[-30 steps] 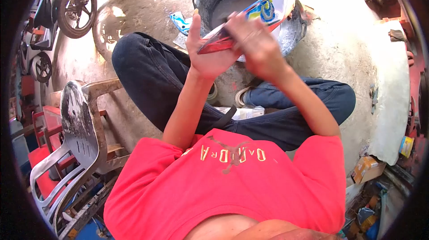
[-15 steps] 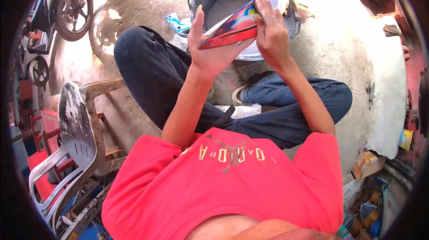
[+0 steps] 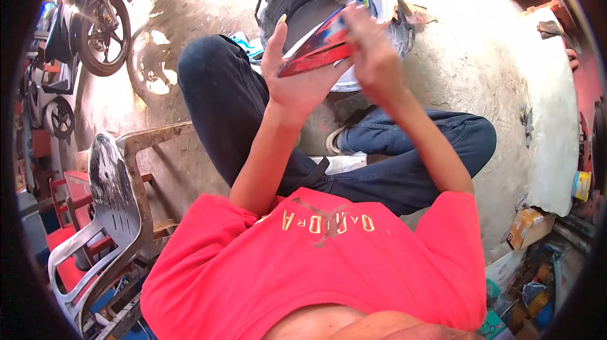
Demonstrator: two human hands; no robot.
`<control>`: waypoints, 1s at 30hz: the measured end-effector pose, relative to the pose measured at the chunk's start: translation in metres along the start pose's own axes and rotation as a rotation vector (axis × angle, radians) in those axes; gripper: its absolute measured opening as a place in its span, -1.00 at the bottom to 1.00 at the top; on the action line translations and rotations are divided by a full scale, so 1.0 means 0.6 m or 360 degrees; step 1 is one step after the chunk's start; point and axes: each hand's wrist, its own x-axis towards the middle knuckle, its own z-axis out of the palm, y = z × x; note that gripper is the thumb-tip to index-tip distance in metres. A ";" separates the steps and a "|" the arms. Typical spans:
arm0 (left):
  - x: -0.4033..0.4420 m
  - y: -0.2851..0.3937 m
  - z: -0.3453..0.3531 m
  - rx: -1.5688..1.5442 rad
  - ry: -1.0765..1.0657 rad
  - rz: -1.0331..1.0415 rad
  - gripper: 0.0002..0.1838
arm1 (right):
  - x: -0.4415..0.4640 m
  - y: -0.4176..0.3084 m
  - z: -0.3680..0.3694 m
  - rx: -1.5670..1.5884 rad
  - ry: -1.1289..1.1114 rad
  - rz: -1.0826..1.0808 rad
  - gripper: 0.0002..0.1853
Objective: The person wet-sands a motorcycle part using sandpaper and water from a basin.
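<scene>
A long pointed panel (image 3: pixel 319 50), red along its lower edge with blue, white and yellow graphics, is tilted over a round black tub (image 3: pixel 278 11). My left hand (image 3: pixel 294 84) holds the panel from beneath, its palm under the red end and its thumb sticking up at the left. My right hand (image 3: pixel 374 55) is on the upper face of the panel and blurred by motion. Its fingers are bent together, and whatever lies under them is too smeared to make out. Greyish liquid shows inside the tub.
A worn grey plastic chair (image 3: pixel 114 182) stands at the left, with a motorcycle wheel (image 3: pixel 104 30) behind it. A blue and white piece (image 3: pixel 246 46) lies beside the tub. On the right are a long pale panel (image 3: pixel 556 131) and a cardboard box (image 3: pixel 530 227).
My right hand has moved along the panel, up toward its far end and then back down to the left. My left hand keeps its hold. The view has shifted slightly.
</scene>
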 end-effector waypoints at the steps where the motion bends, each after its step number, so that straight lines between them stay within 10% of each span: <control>1: 0.001 0.003 -0.017 -0.0049 0.0000 0.0021 -0.05 | -0.007 -0.044 -0.005 0.0009 -0.0085 -0.0171 -0.53; 4: 0.006 0.025 -0.051 -0.0358 -0.0600 -0.0279 -0.10 | -0.002 -0.057 -0.018 -0.0003 -0.0196 -0.0402 -0.51; 5: 0.000 0.016 -0.041 -0.0120 -0.0054 -0.0059 -0.08 | -0.003 -0.050 -0.020 -0.0009 -0.0214 -0.0423 -0.50; 8: 0.010 -0.007 0.008 0.0222 0.0114 0.0032 -0.02 | 0.021 0.038 -0.017 0.0080 0.0040 0.0169 -0.44; 15: 0.005 0.000 0.030 0.0477 0.0333 0.0020 -0.01 | 0.006 -0.092 -0.015 0.0053 -0.0180 -0.0474 -0.49; 18: 0.015 0.003 -0.033 -0.0387 -0.0327 -0.0095 -0.10 | 0.015 -0.045 -0.013 -0.0026 -0.0095 -0.0398 -0.48; 20: 0.016 -0.016 0.021 0.0098 -0.0104 0.0024 -0.18 | 0.036 0.012 -0.026 0.0049 -0.0052 0.0167 -0.47; 27: 0.050 0.018 -0.095 -0.0020 -0.0946 -0.0054 -0.22 | 0.004 -0.121 -0.025 0.0008 -0.0321 -0.0347 -0.48; 30: 0.019 -0.007 -0.003 -0.0245 -0.0329 -0.0125 -0.14 | 0.032 -0.033 -0.039 0.0036 -0.0169 -0.0027 -0.44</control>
